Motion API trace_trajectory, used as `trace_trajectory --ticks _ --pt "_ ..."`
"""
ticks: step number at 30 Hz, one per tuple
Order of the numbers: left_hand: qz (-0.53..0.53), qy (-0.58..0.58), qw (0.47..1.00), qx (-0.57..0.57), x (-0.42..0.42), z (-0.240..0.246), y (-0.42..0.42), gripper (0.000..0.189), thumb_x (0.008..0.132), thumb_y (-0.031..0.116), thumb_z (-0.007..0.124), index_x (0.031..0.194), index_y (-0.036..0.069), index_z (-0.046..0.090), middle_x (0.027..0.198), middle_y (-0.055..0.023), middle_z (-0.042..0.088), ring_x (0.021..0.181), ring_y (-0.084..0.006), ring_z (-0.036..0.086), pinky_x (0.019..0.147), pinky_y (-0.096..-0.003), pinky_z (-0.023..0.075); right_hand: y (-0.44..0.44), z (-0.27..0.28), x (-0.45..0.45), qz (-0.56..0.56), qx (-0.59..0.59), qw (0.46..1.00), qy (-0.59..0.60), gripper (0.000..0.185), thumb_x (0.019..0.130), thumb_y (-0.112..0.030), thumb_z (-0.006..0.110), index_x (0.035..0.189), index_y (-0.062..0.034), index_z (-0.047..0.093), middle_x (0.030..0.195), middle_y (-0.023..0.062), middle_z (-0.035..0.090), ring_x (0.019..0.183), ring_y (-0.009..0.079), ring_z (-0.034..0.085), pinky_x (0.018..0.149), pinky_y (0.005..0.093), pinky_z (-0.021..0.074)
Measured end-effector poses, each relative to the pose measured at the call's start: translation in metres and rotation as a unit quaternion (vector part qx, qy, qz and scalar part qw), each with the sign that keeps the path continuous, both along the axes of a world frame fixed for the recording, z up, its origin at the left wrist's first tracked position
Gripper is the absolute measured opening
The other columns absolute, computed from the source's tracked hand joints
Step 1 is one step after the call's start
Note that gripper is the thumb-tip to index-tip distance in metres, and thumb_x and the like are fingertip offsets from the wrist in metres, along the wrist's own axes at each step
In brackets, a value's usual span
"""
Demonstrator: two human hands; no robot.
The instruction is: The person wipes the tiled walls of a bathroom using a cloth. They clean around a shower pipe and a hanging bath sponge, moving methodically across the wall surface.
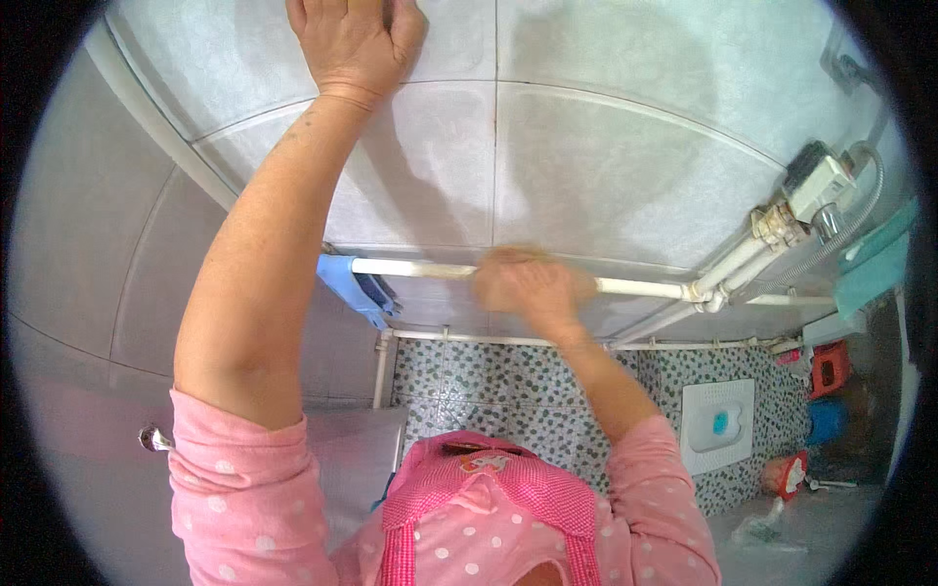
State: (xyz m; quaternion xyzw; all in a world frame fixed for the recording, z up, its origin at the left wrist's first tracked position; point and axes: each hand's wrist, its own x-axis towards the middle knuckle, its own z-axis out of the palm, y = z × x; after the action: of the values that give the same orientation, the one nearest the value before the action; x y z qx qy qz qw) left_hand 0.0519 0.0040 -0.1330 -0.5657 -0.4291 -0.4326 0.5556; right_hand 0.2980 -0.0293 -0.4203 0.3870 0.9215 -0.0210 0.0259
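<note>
My left hand [359, 36] is raised at the top of the view, against or close to the grey tiled wall [440, 161]; its fingers are cut off by the frame's edge. My right hand [538, 282] is blurred at the white horizontal pipe [645, 286], with a blurred brownish cloth or sponge [495, 282] under its fingers. Left of it, blue rubber gloves [348, 282] hang over the same pipe.
Pipes lead up at the right to a shower valve [819, 183] with a metal hose [872, 198]; a teal cloth [876, 267] hangs beyond. Below are a squat toilet [718, 425], a red stool [829, 368], a blue bucket [828, 420] and a red bin [784, 475].
</note>
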Motion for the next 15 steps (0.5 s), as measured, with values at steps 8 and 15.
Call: trace_trajectory --ticks 8,15 --pt "-0.003 0.002 1.000 0.011 0.000 0.003 0.004 0.055 0.080 0.015 0.049 0.133 0.003 0.042 0.142 -0.0196 0.037 0.132 -0.0393 0.031 0.108 -0.0538 0.0194 0.022 -0.009 0.200 -0.033 0.224 0.965 0.135 0.068 0.064 -0.016 0.069 0.127 -0.0074 0.045 0.122 0.0094 0.051 0.117 0.0299 0.044 0.102 0.0527 0.0265" --pt "0.000 -0.009 1.000 0.007 0.003 0.000 0.004 0.054 0.081 0.015 0.049 0.133 0.003 0.042 0.142 -0.0200 0.037 0.133 -0.0392 0.031 0.108 -0.0538 0.0192 0.013 -0.030 0.069 0.010 0.240 0.962 0.131 0.045 0.078 -0.017 0.053 0.122 -0.0080 0.050 0.115 0.0077 0.053 0.113 0.0249 0.046 0.092 0.0445 0.0336"
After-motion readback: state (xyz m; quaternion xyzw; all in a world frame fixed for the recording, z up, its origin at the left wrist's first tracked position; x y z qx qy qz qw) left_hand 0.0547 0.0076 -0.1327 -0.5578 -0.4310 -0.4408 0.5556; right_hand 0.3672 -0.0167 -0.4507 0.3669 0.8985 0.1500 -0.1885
